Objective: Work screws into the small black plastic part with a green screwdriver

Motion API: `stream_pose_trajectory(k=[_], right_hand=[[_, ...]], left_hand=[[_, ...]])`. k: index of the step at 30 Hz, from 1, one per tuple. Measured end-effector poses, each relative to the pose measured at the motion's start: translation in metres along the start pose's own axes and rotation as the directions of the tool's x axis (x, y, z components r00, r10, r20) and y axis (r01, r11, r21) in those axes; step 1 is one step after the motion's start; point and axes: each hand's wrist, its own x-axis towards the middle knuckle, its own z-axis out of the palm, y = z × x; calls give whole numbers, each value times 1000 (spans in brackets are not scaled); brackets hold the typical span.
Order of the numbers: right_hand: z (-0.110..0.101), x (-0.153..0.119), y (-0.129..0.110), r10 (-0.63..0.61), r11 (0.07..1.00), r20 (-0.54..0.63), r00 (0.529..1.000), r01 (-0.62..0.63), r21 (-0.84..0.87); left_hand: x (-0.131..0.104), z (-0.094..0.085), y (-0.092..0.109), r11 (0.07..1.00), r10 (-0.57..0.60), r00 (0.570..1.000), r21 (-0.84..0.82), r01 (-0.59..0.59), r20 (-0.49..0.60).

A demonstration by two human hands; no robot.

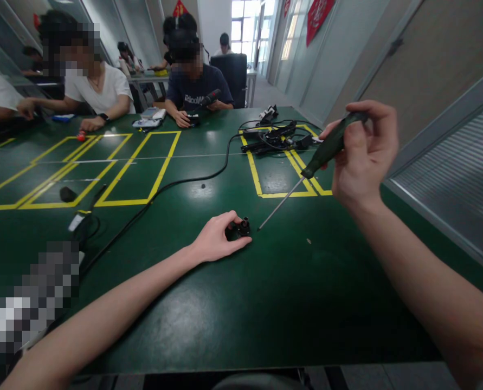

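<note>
My left hand (219,236) rests on the green table with thumb and fingers curled around a small black round part (244,229) that has a metal piece standing up from its top. Up at the right, my right hand (367,149) grips a screwdriver (326,146) by its dark green handle. Its thin metal shaft slants down to the left, and the tip lies just right of the black part, apart from it.
Yellow tape marks boxes on the green table (306,303). A heap of black cables and parts (277,136) lies at the back right. One long black cable (184,181) runs across the left side. Co-workers (200,81) sit across the table, one holding a power tool (211,97).
</note>
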Motion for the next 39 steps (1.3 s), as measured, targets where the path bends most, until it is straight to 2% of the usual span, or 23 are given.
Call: stream_pose_trajectory(k=[3,7,17,24,30,39], right_hand=[[9,0,-26,-282,958,-38,959,279,-67],[18,-3,-40,-387,918,-7,922,384,-96],[25,-15,-41,-364,923,63,929,369,-111],[28,-20,-45,-364,913,37,931,364,-183],[28,-22,-54,-355,910,112,928,370,-188],[27,-21,-57,-314,910,146,938,341,-236]], left_hand=[[0,0,-1,1000,-2,1000,3,2,7],[0,0,-2,1000,-5,1000,-1,5,7],[0,-1,0,1000,-18,1000,-24,18,23],[0,0,0,999,-22,1000,-25,23,12],[0,0,-1,1000,-18,1000,-19,18,15],[0,0,0,999,-23,1000,-24,24,15]])
